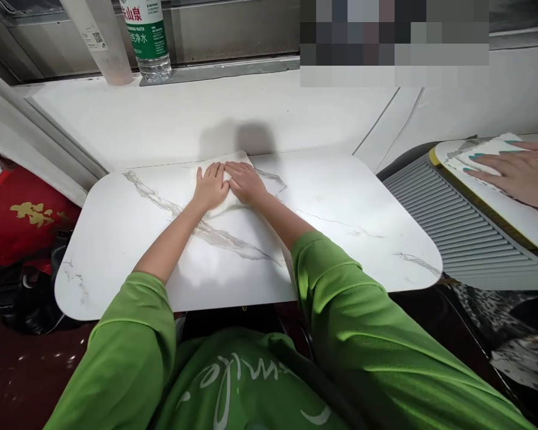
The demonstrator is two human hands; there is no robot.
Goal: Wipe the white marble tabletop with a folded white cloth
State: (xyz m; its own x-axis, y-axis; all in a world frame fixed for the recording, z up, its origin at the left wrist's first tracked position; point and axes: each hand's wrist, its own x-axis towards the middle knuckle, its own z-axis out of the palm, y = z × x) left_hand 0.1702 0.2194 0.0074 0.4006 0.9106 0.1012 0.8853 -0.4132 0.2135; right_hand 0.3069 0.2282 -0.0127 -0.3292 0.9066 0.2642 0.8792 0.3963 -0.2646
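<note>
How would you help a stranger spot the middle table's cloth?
Find the central white veined table. Near its far edge, left hand and right hand lie on a pale cloth. Green sleeves lead to it; a teal-nailed hand touches the other cloth, far right.

A white wall [152,122] is standing below a grey window frame [237,45], catching a soft shadow [255,134]. At right, a grey ribbed panel [479,221] is stretching; at lower left, a glossy dark-red surface [36,382] is gleaming.
</note>
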